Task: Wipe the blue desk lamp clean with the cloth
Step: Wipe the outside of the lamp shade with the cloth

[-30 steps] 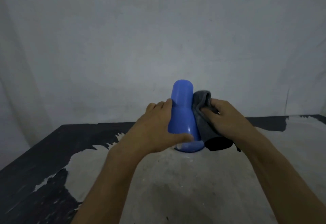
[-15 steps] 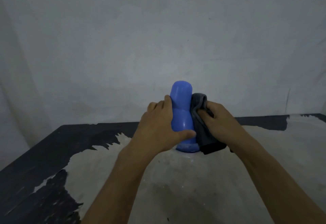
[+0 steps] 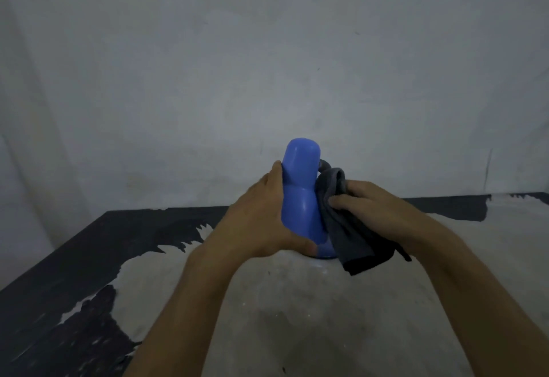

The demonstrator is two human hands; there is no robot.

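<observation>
The blue desk lamp [image 3: 303,198] stands upright at the centre of the worn worktop [image 3: 297,302], the left hand [image 3: 261,222] wrapped around its body at 9 o'clock and the right hand [image 3: 374,210] gripping the grey cloth [image 3: 347,228] against its 3 o'clock side.

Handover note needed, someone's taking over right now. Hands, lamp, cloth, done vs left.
Left hand: grips the blue desk lamp from its left side, thumb across the lower front, steadying it.
Right hand: holds the dark grey cloth, pressed against the lamp's right side near the neck.
The lamp stands upright on the worn table; the cloth's loose end hangs beside the base.
Done: wiping is under way on the right side.
Left: cannot tell which areas are already clean; probably the top, front and left side under the holding hand.
</observation>
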